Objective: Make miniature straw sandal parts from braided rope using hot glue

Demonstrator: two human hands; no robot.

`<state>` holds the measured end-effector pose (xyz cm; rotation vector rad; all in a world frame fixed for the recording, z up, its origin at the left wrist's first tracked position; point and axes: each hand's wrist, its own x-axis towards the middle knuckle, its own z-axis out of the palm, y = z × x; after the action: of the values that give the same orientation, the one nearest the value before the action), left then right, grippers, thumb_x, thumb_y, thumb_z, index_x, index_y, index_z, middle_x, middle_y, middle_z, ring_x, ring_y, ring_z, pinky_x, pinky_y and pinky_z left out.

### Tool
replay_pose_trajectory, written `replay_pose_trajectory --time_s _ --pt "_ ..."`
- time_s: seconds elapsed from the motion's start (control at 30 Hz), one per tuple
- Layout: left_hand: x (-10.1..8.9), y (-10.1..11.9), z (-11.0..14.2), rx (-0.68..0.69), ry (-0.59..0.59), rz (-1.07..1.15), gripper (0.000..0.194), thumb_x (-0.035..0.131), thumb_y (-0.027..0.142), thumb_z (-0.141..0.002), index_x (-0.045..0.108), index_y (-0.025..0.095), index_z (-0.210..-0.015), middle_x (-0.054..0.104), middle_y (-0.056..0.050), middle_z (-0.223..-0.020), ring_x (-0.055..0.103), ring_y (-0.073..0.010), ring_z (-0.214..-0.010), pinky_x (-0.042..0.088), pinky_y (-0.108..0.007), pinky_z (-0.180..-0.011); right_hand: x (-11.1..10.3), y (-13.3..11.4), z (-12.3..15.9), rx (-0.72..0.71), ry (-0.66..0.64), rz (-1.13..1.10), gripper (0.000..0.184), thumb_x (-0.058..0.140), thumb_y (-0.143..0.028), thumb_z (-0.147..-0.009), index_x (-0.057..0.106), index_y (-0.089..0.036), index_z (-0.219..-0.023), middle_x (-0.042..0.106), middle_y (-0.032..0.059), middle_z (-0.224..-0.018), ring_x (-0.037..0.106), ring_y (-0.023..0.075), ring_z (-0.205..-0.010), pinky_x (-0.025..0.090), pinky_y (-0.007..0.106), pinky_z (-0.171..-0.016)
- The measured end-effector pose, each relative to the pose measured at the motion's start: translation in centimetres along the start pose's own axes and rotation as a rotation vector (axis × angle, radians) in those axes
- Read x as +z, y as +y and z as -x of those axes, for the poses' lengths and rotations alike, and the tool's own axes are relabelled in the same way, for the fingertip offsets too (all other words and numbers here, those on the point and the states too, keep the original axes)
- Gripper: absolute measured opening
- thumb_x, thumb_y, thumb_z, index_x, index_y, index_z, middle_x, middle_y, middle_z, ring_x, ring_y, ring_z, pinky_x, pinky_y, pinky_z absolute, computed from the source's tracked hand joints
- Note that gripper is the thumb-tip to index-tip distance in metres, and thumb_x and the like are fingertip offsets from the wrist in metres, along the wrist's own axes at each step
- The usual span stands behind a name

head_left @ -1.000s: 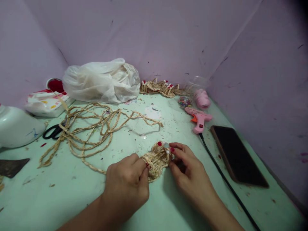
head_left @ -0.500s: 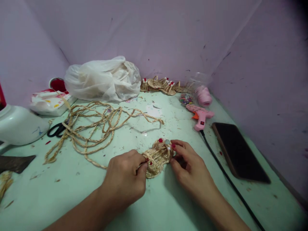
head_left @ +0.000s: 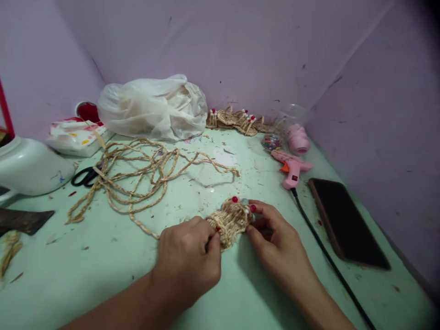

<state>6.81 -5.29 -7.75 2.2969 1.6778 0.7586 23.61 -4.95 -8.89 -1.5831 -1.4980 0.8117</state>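
Observation:
Between my hands is a small braided straw piece (head_left: 233, 224), ridged and pale tan, with red, white and pale blue-green round heads, which look like pins, stuck along its top right edge. My left hand (head_left: 190, 261) is closed in a pinch at its left edge, covering that end and a small red bead-like dot. On the other side, the thumb and fingers of my right hand (head_left: 275, 233) grip the right edge, beside the round heads. A loose braided straw cord (head_left: 137, 169) lies in loops to the left, its near end running behind my left hand.
A pink glue gun (head_left: 292, 169) with a black cable and a phone (head_left: 349, 222) lie to the right. Behind are a white plastic bag (head_left: 154, 110), pinned straw pieces (head_left: 237, 121) and pink twine (head_left: 298, 139). Black-handled scissors (head_left: 82, 176) and a white jug (head_left: 34, 167) are left.
My left hand has moved slightly further over the straw piece, hiding more of its left end. The right hand keeps its hold. The whole view has shifted a little.

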Motion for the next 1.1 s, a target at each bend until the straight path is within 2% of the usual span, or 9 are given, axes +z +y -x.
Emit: replay_pose_trajectory --time_s 0.07,0.17,0.27,0.47,0.6,0.77,1.1 --pt "-0.05 0.06 -0.03 -0.032 0.018 0.052 0.022 0.048 0.023 -0.074 0.056 0.018 -0.055 0.058 -0.001 -0.053 0.054 -0.0130 -0.048 0.036 -0.024 -0.047 0.01 -0.04 -0.02 0.039 0.004 0.007 0.029 0.051 -0.018 -0.073 0.053 -0.019 -0.101 0.060 0.0087 -0.104 0.057 0.0145 -0.064 0.047 0.029 -0.059" --pt "-0.08 0.11 -0.12 -0.151 -0.005 0.105 0.022 0.051 0.023 -0.072 0.055 0.019 -0.052 0.058 0.001 -0.051 0.051 -0.0113 -0.045 0.034 -0.022 -0.045 -0.02 -0.16 -0.06 0.099 0.005 0.025 0.031 0.052 -0.020 -0.072 0.053 -0.019 -0.102 0.064 0.0072 -0.091 0.057 0.0154 -0.061 0.044 0.028 -0.054" --pt "-0.02 0.17 -0.15 -0.161 -0.041 0.101 0.022 0.051 0.022 -0.072 0.054 0.018 -0.051 0.058 0.001 -0.051 0.051 -0.0109 -0.046 0.033 -0.022 -0.045 -0.08 -0.25 -0.05 0.120 -0.006 0.040 0.031 0.052 -0.021 -0.072 0.052 -0.019 -0.103 0.064 0.0058 -0.086 0.057 0.0162 -0.062 0.043 0.027 -0.052" --pt "0.12 0.22 -0.01 -0.101 -0.074 0.052 0.020 0.047 0.020 -0.073 0.051 0.019 -0.054 0.058 0.001 -0.055 0.052 -0.0125 -0.050 0.034 -0.024 -0.049 -0.13 -0.09 -0.01 0.059 -0.012 0.021 0.031 0.053 -0.019 -0.073 0.054 -0.019 -0.104 0.062 0.0081 -0.099 0.057 0.0157 -0.066 0.046 0.030 -0.060" --pt "0.14 0.18 -0.07 -0.083 -0.093 0.026 0.020 0.046 0.019 -0.073 0.049 0.019 -0.053 0.057 0.000 -0.055 0.053 -0.0131 -0.051 0.033 -0.025 -0.050 -0.07 0.20 -0.04 -0.027 0.016 -0.029 0.026 0.054 -0.019 -0.073 0.061 -0.021 -0.098 0.057 0.0082 -0.110 0.057 0.0181 -0.079 0.048 0.033 -0.071" --pt "0.01 0.38 -0.41 -0.061 -0.135 -0.023 0.019 0.044 0.020 -0.073 0.049 0.020 -0.054 0.058 0.000 -0.056 0.054 -0.0153 -0.050 0.033 -0.027 -0.050 -0.02 0.44 -0.11 -0.014 0.021 -0.084 0.025 0.055 -0.018 -0.073 0.066 -0.022 -0.096 0.056 0.0079 -0.115 0.059 0.0162 -0.076 0.050 0.031 -0.067" --pt "-0.78 0.43 -0.54 -0.050 -0.287 -0.082 0.016 0.042 0.020 -0.075 0.056 0.021 -0.068 0.062 -0.003 -0.065 0.060 -0.0222 -0.060 0.036 -0.032 -0.054 -0.07 0.41 -0.15 -0.012 0.013 -0.036 0.028 0.054 -0.019 -0.074 0.069 -0.023 -0.097 0.056 0.0079 -0.115 0.059 0.0159 -0.071 0.050 0.032 -0.065"
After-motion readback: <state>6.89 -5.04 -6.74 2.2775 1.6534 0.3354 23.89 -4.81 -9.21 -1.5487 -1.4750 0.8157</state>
